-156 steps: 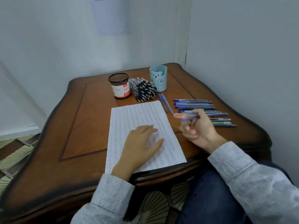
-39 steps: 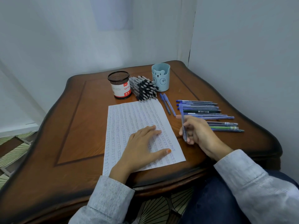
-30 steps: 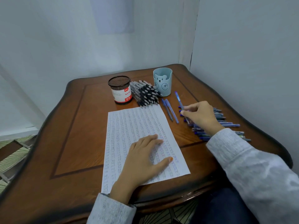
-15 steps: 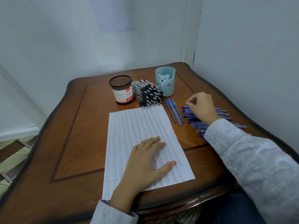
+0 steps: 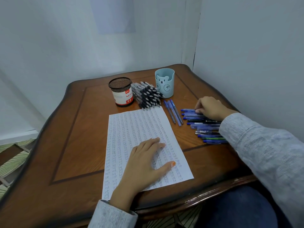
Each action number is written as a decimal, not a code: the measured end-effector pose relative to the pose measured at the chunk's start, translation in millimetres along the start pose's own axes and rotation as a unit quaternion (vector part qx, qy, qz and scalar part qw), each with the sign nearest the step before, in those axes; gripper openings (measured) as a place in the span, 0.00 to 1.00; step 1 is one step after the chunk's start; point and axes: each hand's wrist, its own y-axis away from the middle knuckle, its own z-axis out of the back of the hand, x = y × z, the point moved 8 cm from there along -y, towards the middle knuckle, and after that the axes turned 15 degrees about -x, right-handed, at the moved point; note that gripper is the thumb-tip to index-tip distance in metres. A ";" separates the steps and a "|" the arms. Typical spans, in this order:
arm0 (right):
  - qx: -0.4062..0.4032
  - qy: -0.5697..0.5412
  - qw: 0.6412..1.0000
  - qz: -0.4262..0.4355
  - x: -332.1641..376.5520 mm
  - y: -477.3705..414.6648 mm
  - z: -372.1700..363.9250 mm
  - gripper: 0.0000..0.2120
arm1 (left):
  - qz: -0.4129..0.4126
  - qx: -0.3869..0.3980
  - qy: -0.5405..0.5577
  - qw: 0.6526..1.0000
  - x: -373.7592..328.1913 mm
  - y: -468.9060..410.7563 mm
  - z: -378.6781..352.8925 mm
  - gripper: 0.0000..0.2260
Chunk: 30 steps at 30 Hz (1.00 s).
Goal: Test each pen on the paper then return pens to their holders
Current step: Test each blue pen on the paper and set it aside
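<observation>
1. The table [image 5: 74, 145] sits in a corner, with walls close at twelve and three o'clock. The open room for the arms is therefore at nine and six.
2. The paper [image 5: 131, 125] lies mid-table with its long side running twelve to six and its five o'clock corner near the table's front edge. Test strokes cover it, so I judge the next scribble needs a margin or a gap.
3. The row of blue pens [image 5: 207, 127] lies at three o'clock of the paper, partly under the right sleeve. Lifting the forearm clear on the way back should keep the cloth from dragging pens toward the edge.
4. The left hand [image 5: 144, 163] lies flat on the paper's near half with its fingers spread, pressing down. Keeping it there should stop the sheet from sliding.
5. The pile of black pens [image 5: 148, 96] lies at twelve o'clock, between the mesh holder [image 5: 121, 92] at eleven and the bear cup [image 5: 165, 83] at one. Both stand upright, and no pen shows above either rim.
6. The right hand [image 5: 212, 107] is at two o'clock with its fingers curled.
7. Three loose pens [image 5: 173, 112] lie between the paper and the row. The picked pen should be carried over them, not swept through.
8. The far pen [image 5: 187, 110] heads the row, pinched between thumb and fingertips. Lifting it straight up should leave its neighbours undisturbed.
</observation>
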 end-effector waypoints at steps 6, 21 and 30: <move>0.017 -0.058 0.998 0.010 3.0 3.3 -0.4 0.08 | 0.001 -0.006 0.006 1.000 0.2 0.2 0.4 0.30; -0.024 -0.324 0.946 0.025 82.4 64.7 46.7 0.29 | 0.001 -0.016 0.007 1.000 -1.0 0.4 3.0 0.26; 0.082 -0.585 0.807 0.010 109.3 106.5 60.9 0.24 | -0.007 -0.022 -0.002 1.000 -0.8 0.7 3.0 0.25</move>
